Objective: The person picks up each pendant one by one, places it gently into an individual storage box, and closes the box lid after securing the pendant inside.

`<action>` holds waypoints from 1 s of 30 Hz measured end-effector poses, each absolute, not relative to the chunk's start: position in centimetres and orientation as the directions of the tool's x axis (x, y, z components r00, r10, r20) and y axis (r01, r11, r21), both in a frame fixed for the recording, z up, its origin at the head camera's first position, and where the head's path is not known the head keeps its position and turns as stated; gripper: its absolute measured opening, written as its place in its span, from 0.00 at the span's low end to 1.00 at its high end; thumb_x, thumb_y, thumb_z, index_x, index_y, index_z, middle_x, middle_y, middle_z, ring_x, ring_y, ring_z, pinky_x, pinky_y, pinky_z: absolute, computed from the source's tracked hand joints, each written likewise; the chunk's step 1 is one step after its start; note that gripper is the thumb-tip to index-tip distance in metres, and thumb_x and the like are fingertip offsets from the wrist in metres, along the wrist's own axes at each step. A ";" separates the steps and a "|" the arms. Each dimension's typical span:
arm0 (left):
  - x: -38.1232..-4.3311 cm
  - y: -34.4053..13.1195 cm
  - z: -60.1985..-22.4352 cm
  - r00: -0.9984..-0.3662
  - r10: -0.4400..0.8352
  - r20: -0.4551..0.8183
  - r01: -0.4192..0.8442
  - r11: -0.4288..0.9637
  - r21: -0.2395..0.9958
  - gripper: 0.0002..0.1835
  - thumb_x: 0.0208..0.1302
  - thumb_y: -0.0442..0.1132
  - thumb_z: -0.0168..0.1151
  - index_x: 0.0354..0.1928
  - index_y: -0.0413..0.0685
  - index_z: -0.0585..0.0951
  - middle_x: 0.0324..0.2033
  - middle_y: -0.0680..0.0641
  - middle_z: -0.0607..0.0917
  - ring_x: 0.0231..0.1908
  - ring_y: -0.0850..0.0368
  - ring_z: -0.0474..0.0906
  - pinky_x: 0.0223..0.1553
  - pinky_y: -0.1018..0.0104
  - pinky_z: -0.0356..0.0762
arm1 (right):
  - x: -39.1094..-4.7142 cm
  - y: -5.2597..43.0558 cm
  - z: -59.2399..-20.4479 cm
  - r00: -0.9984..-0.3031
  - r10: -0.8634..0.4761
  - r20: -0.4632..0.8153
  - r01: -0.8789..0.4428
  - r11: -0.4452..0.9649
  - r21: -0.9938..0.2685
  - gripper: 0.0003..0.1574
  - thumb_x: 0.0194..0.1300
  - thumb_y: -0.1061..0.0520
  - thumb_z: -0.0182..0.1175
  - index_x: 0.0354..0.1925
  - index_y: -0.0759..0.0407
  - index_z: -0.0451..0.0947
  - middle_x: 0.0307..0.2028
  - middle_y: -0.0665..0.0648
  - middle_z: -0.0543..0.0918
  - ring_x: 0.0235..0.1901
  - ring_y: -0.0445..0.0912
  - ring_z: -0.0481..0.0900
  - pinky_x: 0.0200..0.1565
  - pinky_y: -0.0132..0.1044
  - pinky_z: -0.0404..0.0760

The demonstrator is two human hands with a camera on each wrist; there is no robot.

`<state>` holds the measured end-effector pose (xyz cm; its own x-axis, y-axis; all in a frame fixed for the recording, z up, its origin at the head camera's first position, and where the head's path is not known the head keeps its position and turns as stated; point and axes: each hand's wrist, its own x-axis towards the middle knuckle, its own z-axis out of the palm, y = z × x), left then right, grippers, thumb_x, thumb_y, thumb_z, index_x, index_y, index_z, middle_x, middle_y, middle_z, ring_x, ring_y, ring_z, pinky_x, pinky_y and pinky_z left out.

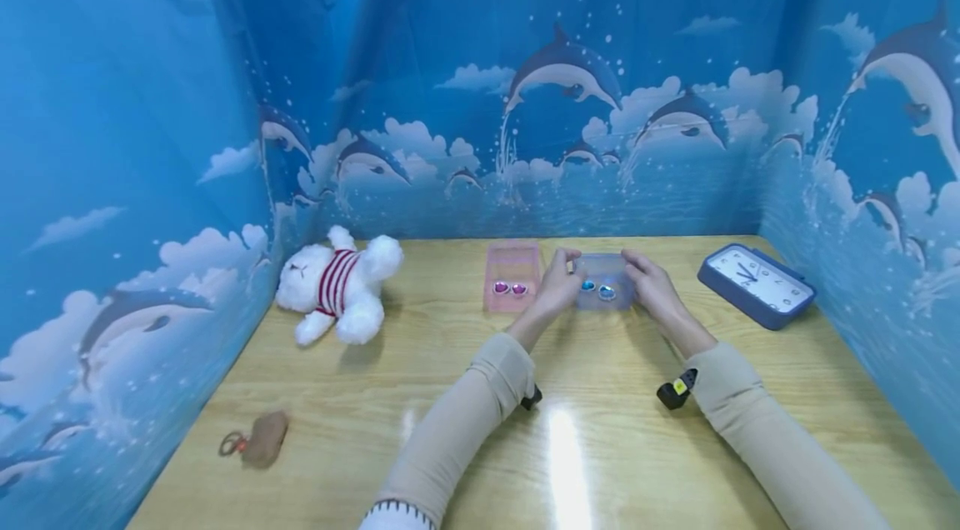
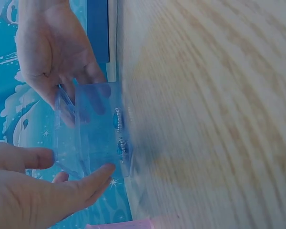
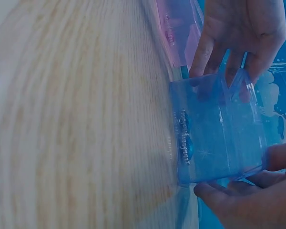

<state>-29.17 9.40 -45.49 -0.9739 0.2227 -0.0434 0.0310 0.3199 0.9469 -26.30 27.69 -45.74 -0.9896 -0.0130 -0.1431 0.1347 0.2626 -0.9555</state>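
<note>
A see-through blue box stands on the wooden table with its hinged lid tilted up. On its front sit two blue heart-shaped gems with pale, beaded rims. My left hand holds the box by its left side, one digit at the lid edge and another low along the wall. From the opposite side my right hand grips it, its fingertips at the lid and the side wall. Just left of my left hand stands a similar pink box with two pink gems.
A white plush toy in a red-striped top lies at the left. Nearer on that side is a brown keychain-like item with a ring. A blue clock lies at the right. Dolphin-printed curtains border the table.
</note>
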 end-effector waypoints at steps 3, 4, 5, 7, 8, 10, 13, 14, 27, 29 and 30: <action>-29.2 9.4 -45.7 -0.970 0.241 -0.024 0.061 0.341 0.938 0.26 0.77 0.34 0.55 0.74 0.48 0.69 0.76 0.42 0.73 0.76 0.44 0.69 0.79 0.47 0.66 | -26.2 27.6 -45.7 -0.992 -0.016 -0.127 0.117 0.296 -0.948 0.36 0.86 0.56 0.32 0.85 0.58 0.40 0.86 0.64 0.40 0.84 0.66 0.39 0.81 0.66 0.53; -29.2 9.4 -45.7 -0.968 0.249 -0.021 0.071 0.353 0.933 0.27 0.76 0.33 0.55 0.74 0.48 0.69 0.76 0.42 0.73 0.75 0.44 0.70 0.79 0.47 0.67 | -26.1 27.5 -45.7 -0.992 -0.018 -0.122 0.111 0.304 -0.946 0.36 0.86 0.57 0.32 0.85 0.59 0.40 0.86 0.65 0.39 0.84 0.67 0.39 0.81 0.66 0.53; -29.2 9.4 -45.8 -0.966 0.257 -0.017 0.080 0.364 0.928 0.28 0.76 0.32 0.55 0.75 0.48 0.69 0.75 0.42 0.72 0.74 0.44 0.71 0.78 0.47 0.69 | -26.1 27.5 -45.7 -0.993 -0.021 -0.117 0.105 0.311 -0.945 0.37 0.85 0.58 0.32 0.85 0.59 0.40 0.85 0.66 0.39 0.84 0.67 0.39 0.81 0.65 0.53; -29.1 9.4 -45.8 -0.962 0.275 -0.010 0.100 0.382 0.919 0.29 0.74 0.30 0.55 0.76 0.48 0.68 0.75 0.41 0.72 0.73 0.44 0.72 0.77 0.48 0.70 | -26.0 27.4 -45.6 -0.994 -0.028 -0.108 0.094 0.316 -0.944 0.37 0.85 0.59 0.32 0.85 0.60 0.39 0.85 0.67 0.39 0.84 0.67 0.39 0.82 0.65 0.52; -29.2 9.4 -45.9 -0.960 0.281 -0.004 0.110 0.388 0.915 0.30 0.74 0.30 0.55 0.76 0.48 0.69 0.75 0.40 0.72 0.72 0.44 0.72 0.77 0.48 0.70 | -26.0 27.4 -45.6 -0.994 -0.031 -0.103 0.088 0.318 -0.944 0.37 0.85 0.60 0.32 0.85 0.61 0.39 0.85 0.67 0.39 0.84 0.67 0.38 0.82 0.65 0.51; -29.2 9.4 -46.0 -0.958 0.287 0.006 0.124 0.394 0.911 0.30 0.73 0.29 0.55 0.76 0.48 0.69 0.75 0.40 0.72 0.73 0.43 0.71 0.77 0.48 0.69 | -26.0 27.4 -45.6 -0.995 -0.033 -0.093 0.077 0.324 -0.943 0.37 0.85 0.61 0.32 0.85 0.62 0.39 0.85 0.68 0.39 0.84 0.67 0.38 0.83 0.64 0.49; -29.2 9.4 -46.3 -0.955 0.295 0.027 0.151 0.408 0.900 0.29 0.74 0.29 0.55 0.76 0.47 0.69 0.75 0.40 0.72 0.73 0.43 0.71 0.78 0.49 0.69 | -25.9 27.3 -45.7 -0.996 -0.030 -0.084 0.070 0.331 -0.941 0.37 0.85 0.61 0.32 0.85 0.63 0.40 0.85 0.68 0.40 0.84 0.67 0.37 0.84 0.63 0.46; -29.1 9.4 -46.4 -0.952 0.303 0.035 0.168 0.424 0.890 0.29 0.75 0.29 0.55 0.76 0.48 0.69 0.75 0.40 0.72 0.74 0.44 0.70 0.78 0.49 0.69 | -25.9 27.3 -45.7 -0.996 -0.028 -0.087 0.073 0.335 -0.939 0.37 0.85 0.62 0.32 0.85 0.63 0.40 0.85 0.68 0.41 0.84 0.66 0.37 0.84 0.63 0.46; -28.8 9.3 -46.6 -0.927 0.365 0.087 0.291 0.555 0.779 0.31 0.80 0.32 0.51 0.81 0.49 0.61 0.82 0.42 0.59 0.83 0.47 0.56 0.83 0.51 0.57 | -26.3 27.0 -45.7 -0.997 -0.004 -0.075 0.068 0.369 -0.927 0.36 0.84 0.64 0.37 0.84 0.62 0.47 0.85 0.67 0.45 0.84 0.67 0.41 0.83 0.63 0.48; -28.6 9.2 -46.1 -0.935 0.344 0.083 0.275 0.556 0.785 0.32 0.80 0.34 0.51 0.82 0.52 0.60 0.84 0.42 0.56 0.84 0.47 0.52 0.84 0.49 0.54 | -26.3 27.1 -45.3 -0.998 0.008 -0.066 0.063 0.405 -0.912 0.35 0.84 0.61 0.40 0.84 0.63 0.49 0.84 0.68 0.47 0.83 0.70 0.44 0.83 0.65 0.49; -28.5 9.0 -45.8 -0.937 0.336 0.097 0.278 0.551 0.787 0.32 0.79 0.34 0.52 0.81 0.52 0.62 0.83 0.42 0.57 0.84 0.47 0.52 0.84 0.47 0.54 | -26.4 27.1 -45.1 -0.998 0.018 -0.058 0.061 0.423 -0.904 0.36 0.85 0.59 0.41 0.83 0.62 0.49 0.84 0.68 0.47 0.83 0.70 0.45 0.83 0.65 0.49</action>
<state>-28.53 9.03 -45.75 -0.9370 0.3357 0.0966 0.2785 0.5509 0.7867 -26.35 27.12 -45.05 -0.9981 0.0184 -0.0583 0.0606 0.4232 -0.9040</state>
